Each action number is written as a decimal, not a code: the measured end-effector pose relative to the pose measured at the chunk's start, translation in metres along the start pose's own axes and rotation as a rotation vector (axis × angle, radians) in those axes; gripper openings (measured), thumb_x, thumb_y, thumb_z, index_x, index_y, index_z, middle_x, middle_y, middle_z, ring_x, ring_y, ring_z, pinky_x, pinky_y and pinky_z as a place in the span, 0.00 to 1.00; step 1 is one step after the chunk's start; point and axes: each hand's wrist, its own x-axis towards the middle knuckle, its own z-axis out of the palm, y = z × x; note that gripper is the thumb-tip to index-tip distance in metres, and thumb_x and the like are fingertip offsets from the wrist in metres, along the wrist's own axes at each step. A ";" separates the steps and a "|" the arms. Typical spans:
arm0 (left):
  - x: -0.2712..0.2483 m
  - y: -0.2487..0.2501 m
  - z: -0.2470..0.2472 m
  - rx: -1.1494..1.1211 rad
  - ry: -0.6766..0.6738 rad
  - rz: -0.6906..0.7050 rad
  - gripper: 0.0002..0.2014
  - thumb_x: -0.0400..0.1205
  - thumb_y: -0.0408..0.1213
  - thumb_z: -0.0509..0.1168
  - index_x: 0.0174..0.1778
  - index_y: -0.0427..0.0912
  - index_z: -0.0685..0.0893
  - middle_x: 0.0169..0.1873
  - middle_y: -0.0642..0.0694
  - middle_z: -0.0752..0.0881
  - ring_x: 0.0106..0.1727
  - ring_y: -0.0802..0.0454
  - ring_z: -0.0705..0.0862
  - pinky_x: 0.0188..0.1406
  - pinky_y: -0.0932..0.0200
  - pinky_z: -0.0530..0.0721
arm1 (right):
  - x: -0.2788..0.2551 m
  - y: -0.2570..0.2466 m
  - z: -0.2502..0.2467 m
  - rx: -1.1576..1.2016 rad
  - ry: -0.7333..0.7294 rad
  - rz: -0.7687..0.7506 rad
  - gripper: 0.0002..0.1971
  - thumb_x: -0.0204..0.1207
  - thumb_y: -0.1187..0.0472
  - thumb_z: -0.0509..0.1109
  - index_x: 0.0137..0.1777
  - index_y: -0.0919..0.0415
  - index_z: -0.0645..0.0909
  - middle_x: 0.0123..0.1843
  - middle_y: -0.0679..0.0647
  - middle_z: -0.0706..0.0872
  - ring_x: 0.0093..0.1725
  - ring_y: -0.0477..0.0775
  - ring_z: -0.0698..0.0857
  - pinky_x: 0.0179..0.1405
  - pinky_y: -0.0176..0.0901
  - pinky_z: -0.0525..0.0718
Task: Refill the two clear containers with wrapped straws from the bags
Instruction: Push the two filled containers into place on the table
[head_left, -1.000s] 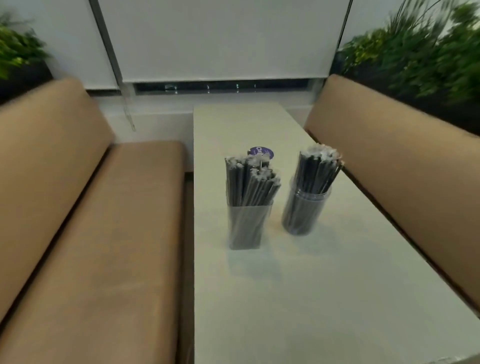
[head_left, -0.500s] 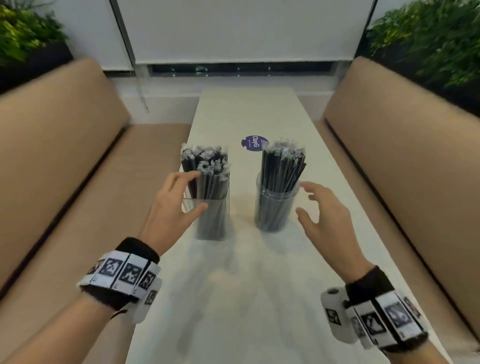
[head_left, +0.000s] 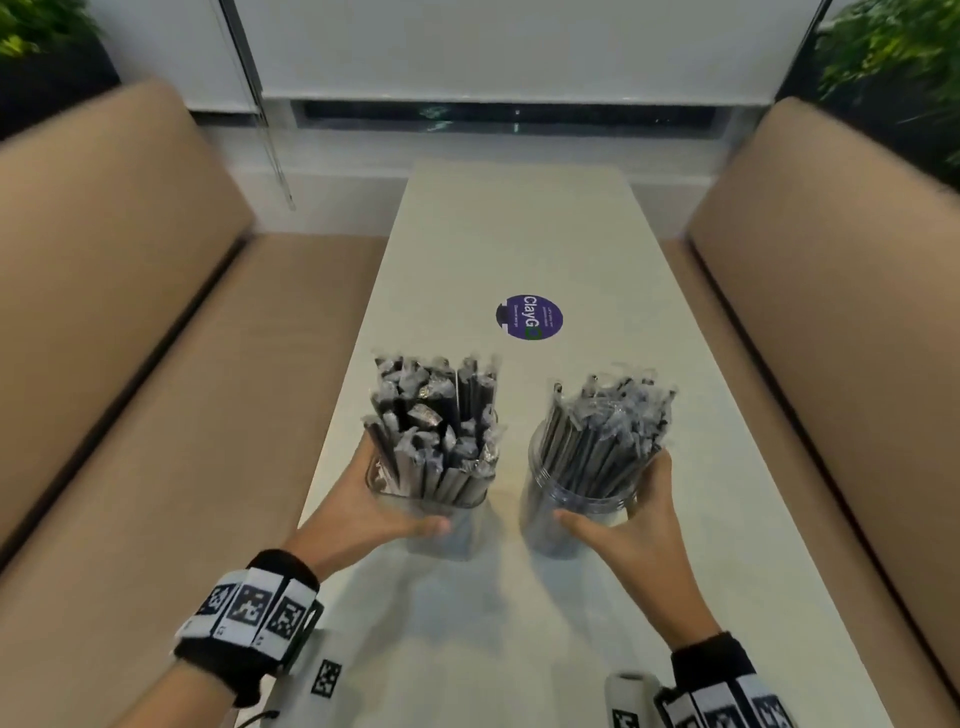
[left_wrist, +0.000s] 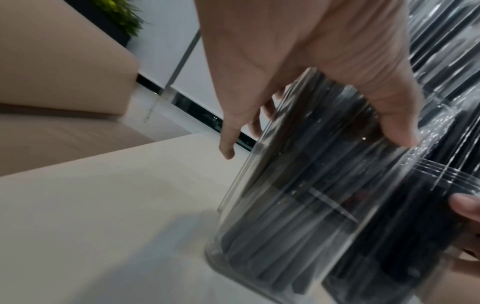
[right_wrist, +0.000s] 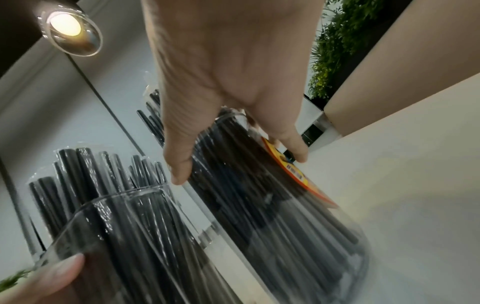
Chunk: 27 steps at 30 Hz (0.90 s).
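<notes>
A round purple sticker (head_left: 529, 317) lies flat on the pale table top (head_left: 519, 218), beyond the two clear containers and roughly midway along the table. Its large white letters read "ClayG", followed by what looks like a green final letter, probably an "o"; the small white lines beside them are too fine to read. In the right wrist view an orange-and-yellow label (right_wrist: 291, 166) shows on the far side of the round clear container, with dark marks that cannot be made out. The black-and-white square code markers (head_left: 244, 608) on the wristbands carry patterns, no letters.
</notes>
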 end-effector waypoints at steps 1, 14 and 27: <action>0.013 0.002 0.000 0.013 -0.008 -0.007 0.46 0.59 0.32 0.86 0.69 0.58 0.70 0.54 0.70 0.86 0.50 0.86 0.80 0.40 0.86 0.77 | 0.011 0.000 0.000 -0.008 -0.001 0.006 0.52 0.59 0.62 0.87 0.79 0.48 0.60 0.72 0.39 0.76 0.71 0.36 0.77 0.69 0.33 0.77; 0.202 0.055 -0.007 0.068 -0.008 0.114 0.56 0.60 0.35 0.87 0.81 0.48 0.62 0.73 0.52 0.75 0.71 0.56 0.74 0.67 0.67 0.71 | 0.208 0.002 -0.022 -0.273 -0.226 0.084 0.42 0.59 0.65 0.85 0.72 0.52 0.69 0.64 0.53 0.79 0.64 0.52 0.79 0.57 0.37 0.80; 0.254 0.069 -0.015 0.114 -0.005 0.125 0.54 0.62 0.36 0.86 0.81 0.46 0.62 0.73 0.51 0.74 0.70 0.57 0.73 0.69 0.62 0.67 | 0.265 -0.004 -0.040 -0.277 -0.293 0.253 0.46 0.69 0.65 0.76 0.81 0.40 0.54 0.78 0.61 0.67 0.72 0.64 0.73 0.62 0.59 0.80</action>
